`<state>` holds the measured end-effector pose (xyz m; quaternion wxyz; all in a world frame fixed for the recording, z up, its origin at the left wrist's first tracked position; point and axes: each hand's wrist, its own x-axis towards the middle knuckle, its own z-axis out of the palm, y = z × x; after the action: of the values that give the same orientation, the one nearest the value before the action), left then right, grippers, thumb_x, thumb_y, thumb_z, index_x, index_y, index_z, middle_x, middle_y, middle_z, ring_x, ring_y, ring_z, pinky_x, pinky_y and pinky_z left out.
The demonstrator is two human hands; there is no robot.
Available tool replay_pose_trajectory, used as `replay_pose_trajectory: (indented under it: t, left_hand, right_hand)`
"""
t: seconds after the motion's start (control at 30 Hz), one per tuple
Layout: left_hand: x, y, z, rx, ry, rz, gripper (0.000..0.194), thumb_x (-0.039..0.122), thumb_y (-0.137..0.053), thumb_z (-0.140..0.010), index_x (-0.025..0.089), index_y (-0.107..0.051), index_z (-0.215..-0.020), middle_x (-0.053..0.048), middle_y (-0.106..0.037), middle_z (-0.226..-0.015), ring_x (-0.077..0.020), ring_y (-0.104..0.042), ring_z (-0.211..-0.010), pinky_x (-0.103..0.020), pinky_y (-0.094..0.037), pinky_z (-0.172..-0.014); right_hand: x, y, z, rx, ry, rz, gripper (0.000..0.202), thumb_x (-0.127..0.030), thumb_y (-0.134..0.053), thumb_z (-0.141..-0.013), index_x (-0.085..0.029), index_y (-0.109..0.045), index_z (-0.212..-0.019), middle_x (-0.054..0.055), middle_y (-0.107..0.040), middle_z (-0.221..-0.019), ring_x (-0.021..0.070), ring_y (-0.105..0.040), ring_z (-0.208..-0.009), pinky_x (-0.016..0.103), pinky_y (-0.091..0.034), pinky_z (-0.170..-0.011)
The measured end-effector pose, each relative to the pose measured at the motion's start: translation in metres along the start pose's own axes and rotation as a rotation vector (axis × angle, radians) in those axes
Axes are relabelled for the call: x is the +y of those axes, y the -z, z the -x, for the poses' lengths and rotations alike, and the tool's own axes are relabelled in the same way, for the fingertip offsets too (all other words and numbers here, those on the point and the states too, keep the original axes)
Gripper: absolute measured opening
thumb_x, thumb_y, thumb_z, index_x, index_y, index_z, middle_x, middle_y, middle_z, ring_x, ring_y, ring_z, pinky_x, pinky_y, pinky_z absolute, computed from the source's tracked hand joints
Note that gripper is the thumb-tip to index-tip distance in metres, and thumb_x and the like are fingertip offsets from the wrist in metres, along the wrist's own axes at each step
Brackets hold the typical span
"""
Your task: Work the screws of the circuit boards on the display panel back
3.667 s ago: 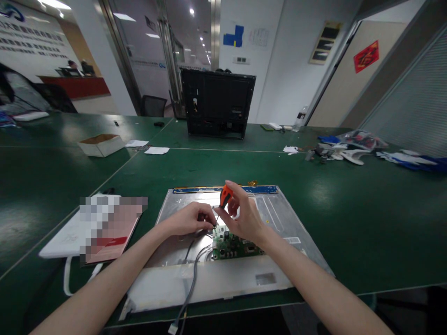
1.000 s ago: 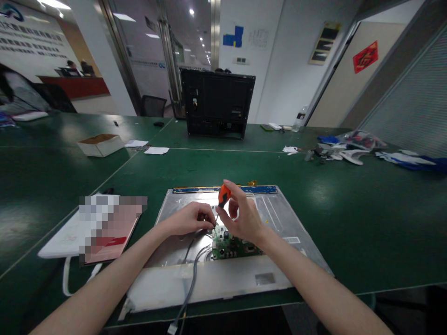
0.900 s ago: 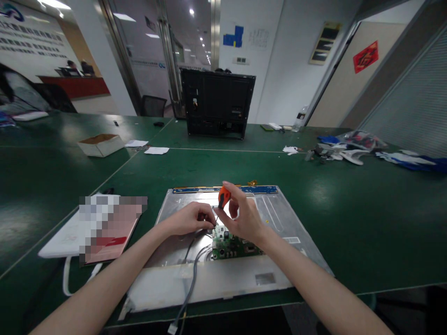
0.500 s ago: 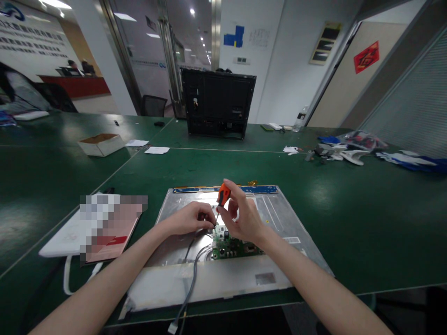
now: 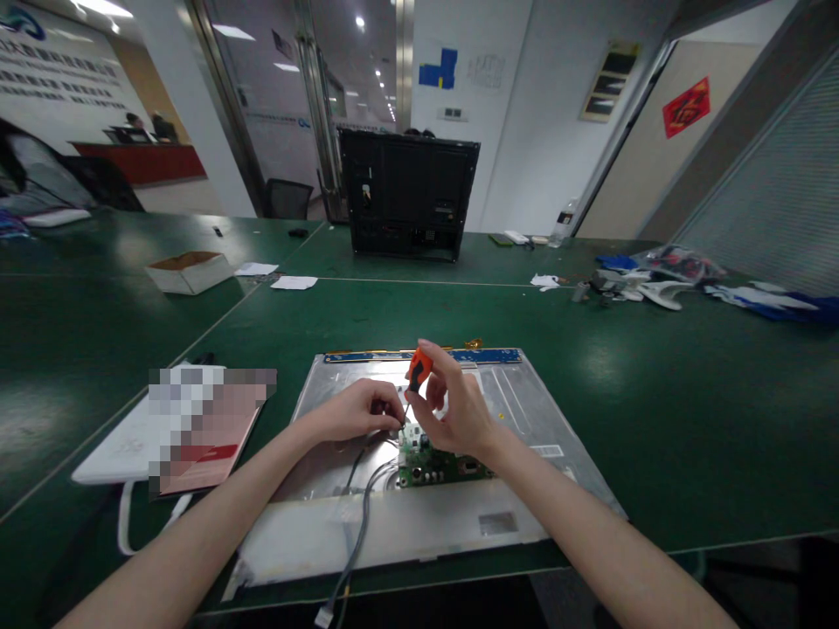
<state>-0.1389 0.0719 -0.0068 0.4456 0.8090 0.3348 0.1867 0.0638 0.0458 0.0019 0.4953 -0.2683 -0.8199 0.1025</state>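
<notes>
An orange and black screwdriver (image 5: 419,370) is gripped in my right hand (image 5: 462,406), its thin shaft slanting down to the upper left corner of a green circuit board (image 5: 436,472). That board lies on the metal back of a flat display panel (image 5: 524,411). My left hand (image 5: 360,409) is closed, thumb and fingertips pinched together close to the screwdriver's tip; whatever is between them is too small to name. Dark cables (image 5: 364,524) run from the board's left side over the panel's near edge, ending in a white connector (image 5: 323,617).
Left of the panel lie a white device (image 5: 118,450) and a pinkish, partly blurred flat item (image 5: 216,454) with a white cable. Farther back stand an open box (image 5: 190,275) and a black monitor housing (image 5: 412,196). Gloves and bags (image 5: 662,271) lie at the right.
My right hand and the screwdriver have shifted very slightly; the handle appears a little turned. The left hand, board and panel stay in place.
</notes>
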Motion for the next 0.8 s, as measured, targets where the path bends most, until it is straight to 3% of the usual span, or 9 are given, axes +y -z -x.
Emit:
replay_pose_trajectory:
  t: [0.13, 0.5, 0.8]
  left_hand:
    - [0.0009, -0.0005, -0.0001, 0.0, 0.013, 0.003, 0.008, 0.02, -0.066, -0.076, 0.014, -0.067, -0.08, -0.002, -0.063, -0.075, -0.0148, -0.055, -0.068, -0.025, -0.043, -0.064]
    - [-0.0014, -0.0009, -0.0002, 0.027, 0.0, 0.009, 0.007, 0.02, -0.066, -0.075, 0.015, -0.068, -0.079, -0.002, -0.063, -0.074, -0.0153, -0.055, -0.069, -0.026, -0.044, -0.066]
    - [0.0016, -0.0006, -0.0004, 0.0, 0.009, -0.004, 0.006, 0.019, -0.066, -0.076, 0.015, -0.068, -0.079, -0.001, -0.063, -0.075, -0.0147, -0.055, -0.07, -0.025, -0.043, -0.065]
  right_hand:
    - [-0.0019, 0.0004, -0.0003, -0.003, -0.016, 0.006, 0.07, -0.017, -0.054, -0.086, -0.026, -0.019, -0.147, 0.001, -0.061, -0.084, 0.0091, -0.049, -0.048, 0.025, -0.039, -0.041]
    - [-0.0016, -0.0001, -0.0041, 0.037, 0.056, 0.021, 0.068, -0.019, -0.06, -0.086, -0.028, -0.024, -0.144, -0.004, -0.057, -0.075, 0.0073, -0.043, -0.045, 0.023, -0.032, -0.04]
    - [-0.0038, 0.0015, -0.0026, -0.004, 0.005, 0.001, 0.07, -0.015, -0.053, -0.086, -0.025, -0.021, -0.147, 0.001, -0.062, -0.084, 0.0096, -0.051, -0.049, 0.025, -0.04, -0.042]
